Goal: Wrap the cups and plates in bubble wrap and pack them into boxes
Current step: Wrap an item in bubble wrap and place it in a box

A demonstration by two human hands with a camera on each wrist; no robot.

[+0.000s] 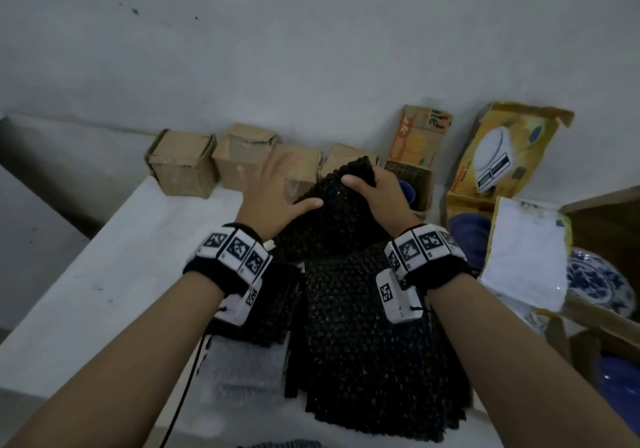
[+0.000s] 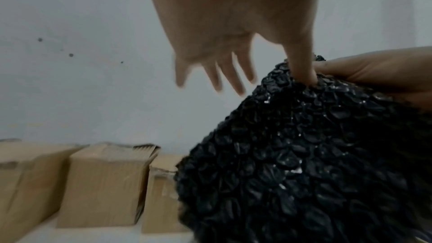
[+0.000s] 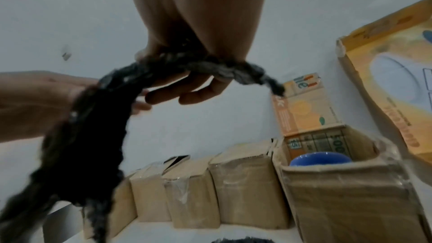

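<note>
Against a pale wall, four small boxes (image 1: 239, 160) stand shut while the right hand (image 1: 381, 195) pinches a black bubble-wrap sheet (image 1: 339, 219), left hand (image 1: 273, 195) spread beside it, plates (image 1: 599, 285) and a cup (image 3: 320, 158) apparently unwrapped.

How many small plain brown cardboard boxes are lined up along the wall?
4, side by side against the wall: far left, second, third behind the left hand, fourth partly hidden by black bubble wrap.
</note>
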